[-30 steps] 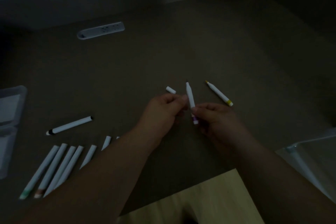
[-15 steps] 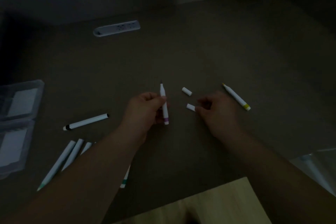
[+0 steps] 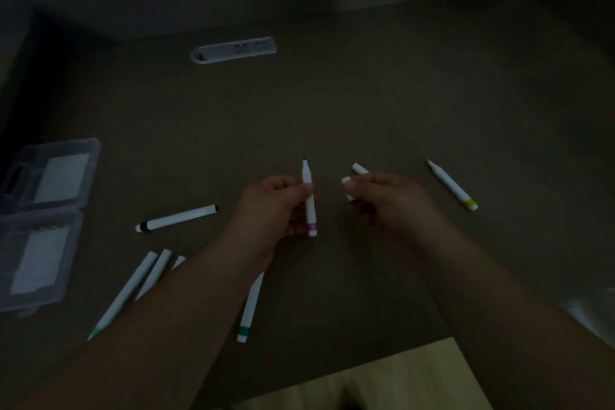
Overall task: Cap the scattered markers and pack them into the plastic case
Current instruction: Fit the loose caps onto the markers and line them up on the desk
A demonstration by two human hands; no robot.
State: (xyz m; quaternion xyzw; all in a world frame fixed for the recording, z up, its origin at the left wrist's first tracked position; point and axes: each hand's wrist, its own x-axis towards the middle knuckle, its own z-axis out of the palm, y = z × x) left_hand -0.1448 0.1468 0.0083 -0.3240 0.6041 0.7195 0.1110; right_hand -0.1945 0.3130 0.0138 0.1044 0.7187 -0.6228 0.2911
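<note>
Purple-banded marker (image 3: 309, 200) in left hand (image 3: 271, 210); right hand (image 3: 389, 203) pinches cap (image 3: 347, 188)

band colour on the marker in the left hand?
Purple, near the lower end of the white marker that the left hand holds; only the head view shows it.

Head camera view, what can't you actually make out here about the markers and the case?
- Markers at lower left: the left forearm covers their count and lower ends.
- White cap in the right hand: fingers cover most of it, colour unclear.
- Plastic case: cut by the left edge, contents too dim.
- Purple-banded marker in the left hand: tip colour too dark.
</note>
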